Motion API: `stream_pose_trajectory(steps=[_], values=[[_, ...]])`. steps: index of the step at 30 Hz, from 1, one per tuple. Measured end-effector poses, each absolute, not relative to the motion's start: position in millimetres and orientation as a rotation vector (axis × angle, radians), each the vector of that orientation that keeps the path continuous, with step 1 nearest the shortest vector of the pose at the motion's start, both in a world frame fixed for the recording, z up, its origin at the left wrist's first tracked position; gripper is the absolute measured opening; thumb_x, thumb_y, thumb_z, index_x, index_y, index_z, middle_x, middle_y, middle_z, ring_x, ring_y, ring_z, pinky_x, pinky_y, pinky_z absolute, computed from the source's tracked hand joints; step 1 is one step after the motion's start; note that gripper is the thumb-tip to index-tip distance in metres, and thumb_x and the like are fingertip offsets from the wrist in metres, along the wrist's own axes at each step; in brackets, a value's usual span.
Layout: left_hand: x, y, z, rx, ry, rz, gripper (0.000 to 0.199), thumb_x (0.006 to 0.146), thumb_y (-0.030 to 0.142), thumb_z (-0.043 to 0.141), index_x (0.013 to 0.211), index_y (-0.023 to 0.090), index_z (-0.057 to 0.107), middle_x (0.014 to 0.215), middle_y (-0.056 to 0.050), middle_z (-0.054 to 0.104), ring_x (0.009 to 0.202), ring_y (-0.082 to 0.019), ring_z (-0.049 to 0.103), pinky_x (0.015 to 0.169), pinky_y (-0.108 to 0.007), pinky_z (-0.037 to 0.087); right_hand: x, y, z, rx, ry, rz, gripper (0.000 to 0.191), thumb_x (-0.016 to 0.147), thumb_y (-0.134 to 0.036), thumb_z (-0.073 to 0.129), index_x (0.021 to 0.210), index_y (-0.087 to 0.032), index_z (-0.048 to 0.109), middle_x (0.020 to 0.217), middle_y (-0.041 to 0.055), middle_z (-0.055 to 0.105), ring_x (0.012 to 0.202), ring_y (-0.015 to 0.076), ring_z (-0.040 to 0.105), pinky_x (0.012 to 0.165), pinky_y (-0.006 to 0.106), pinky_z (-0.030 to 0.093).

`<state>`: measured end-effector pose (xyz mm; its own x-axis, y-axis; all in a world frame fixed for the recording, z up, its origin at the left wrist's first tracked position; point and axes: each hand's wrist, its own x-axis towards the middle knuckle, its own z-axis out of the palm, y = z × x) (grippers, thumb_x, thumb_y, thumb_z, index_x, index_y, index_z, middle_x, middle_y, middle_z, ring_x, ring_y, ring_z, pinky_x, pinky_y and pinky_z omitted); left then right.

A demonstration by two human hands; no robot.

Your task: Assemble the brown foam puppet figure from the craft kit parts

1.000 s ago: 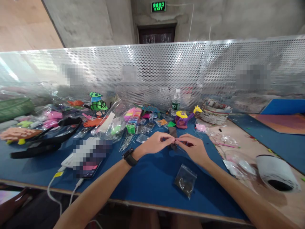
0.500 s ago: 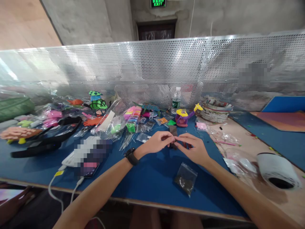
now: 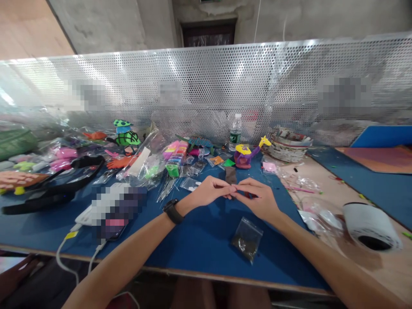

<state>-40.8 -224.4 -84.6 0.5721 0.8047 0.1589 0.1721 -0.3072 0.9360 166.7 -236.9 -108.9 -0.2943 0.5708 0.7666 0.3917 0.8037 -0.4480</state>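
Observation:
My left hand (image 3: 210, 191), with a dark watch on its wrist, meets my right hand (image 3: 260, 199) fingertip to fingertip above the blue tabletop (image 3: 196, 246). Both hands are closed in a pinch; what sits between the fingertips is too small and covered to make out. Just behind the fingers is a brown strip-like piece (image 3: 230, 174), its lower part hidden by them. Nearer to me lies a clear zip bag (image 3: 247, 240) with dark brown material inside.
Left of my arm are a phone (image 3: 117, 223) with a cable and a black strap (image 3: 77, 184). Clay packs (image 3: 175, 156), thin wires (image 3: 166, 188), a water bottle (image 3: 235, 132), a purple-yellow giraffe figure (image 3: 246, 155) and a paper basket (image 3: 289, 146) line the back. A white roll (image 3: 370, 225) lies right.
The view has tilted slightly downward and shifted right. My hands stay together, fingertips a little closer, and the right fingers have shifted slightly at the pinch.

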Motion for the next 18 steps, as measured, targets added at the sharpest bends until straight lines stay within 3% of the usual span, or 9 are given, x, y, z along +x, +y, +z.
stream_pose_trajectory(steps=[7,11,14,18], values=[[-44,-222,-83,1.784,0.858,0.769,0.037,0.080,0.048,0.075,0.080,0.012,0.079,0.077,-0.008,0.076,0.071,-0.015,0.066,0.067,-0.024,0.050,166,-239,-108,-0.571,-1.935,0.152,0.014,0.090,-0.026,0.068,0.083,-0.024,0.080,0.082,0.0054,0.074,0.068,0.0156,0.067,0.061,0.028,0.055],[-55,-216,-79,1.742,0.783,0.702,0.034,0.082,0.046,0.073,0.086,0.012,0.075,0.079,-0.006,0.073,0.069,-0.012,0.064,0.067,-0.023,0.051,169,-239,-106,-0.684,-1.932,0.199,0.014,0.091,-0.028,0.067,0.086,-0.023,0.079,0.081,0.0046,0.072,0.057,0.0119,0.060,0.054,0.025,0.051],[-63,-212,-81,1.725,0.794,0.614,0.038,0.086,0.050,0.067,0.085,0.012,0.072,0.070,-0.003,0.066,0.060,-0.010,0.059,0.056,-0.021,0.049,171,-237,-105,-0.801,-1.907,0.271,0.015,0.091,-0.032,0.067,0.092,-0.021,0.077,0.081,0.0047,0.071,0.049,0.0095,0.052,0.049,0.025,0.048],[-60,-215,-89,1.730,0.847,0.698,0.042,0.085,0.052,0.068,0.087,0.011,0.074,0.063,-0.001,0.062,0.054,-0.009,0.056,0.051,-0.020,0.048,169,-236,-109,-0.731,-1.956,0.306,0.017,0.088,-0.035,0.070,0.098,-0.024,0.079,0.086,0.0051,0.072,0.051,0.0102,0.054,0.049,0.026,0.049]])
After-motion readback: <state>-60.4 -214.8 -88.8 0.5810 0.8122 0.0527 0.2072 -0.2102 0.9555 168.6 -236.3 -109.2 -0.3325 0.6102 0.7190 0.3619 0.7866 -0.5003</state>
